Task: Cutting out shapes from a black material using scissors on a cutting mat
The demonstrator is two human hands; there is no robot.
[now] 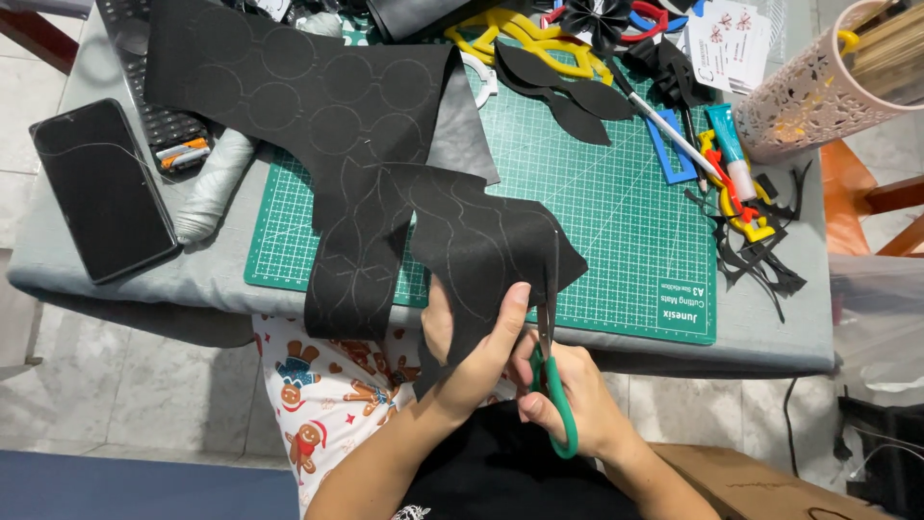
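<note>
Black felt sheet (414, 212) — soft, limp, draped off the green cutting mat (626, 221); left hand (476, 361) pinches its near edge; right hand (577, 400), fingers closed through green-handled scissors (551, 376) — best held beside the cut.

Bright even light, soft shadows (slight wide-angle bending at edges).

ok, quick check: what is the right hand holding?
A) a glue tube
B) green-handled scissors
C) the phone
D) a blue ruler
B: the right hand has its fingers through the green-handled scissors, whose blades meet the black fabric that the left hand holds at the edge of the green cutting mat.
</note>
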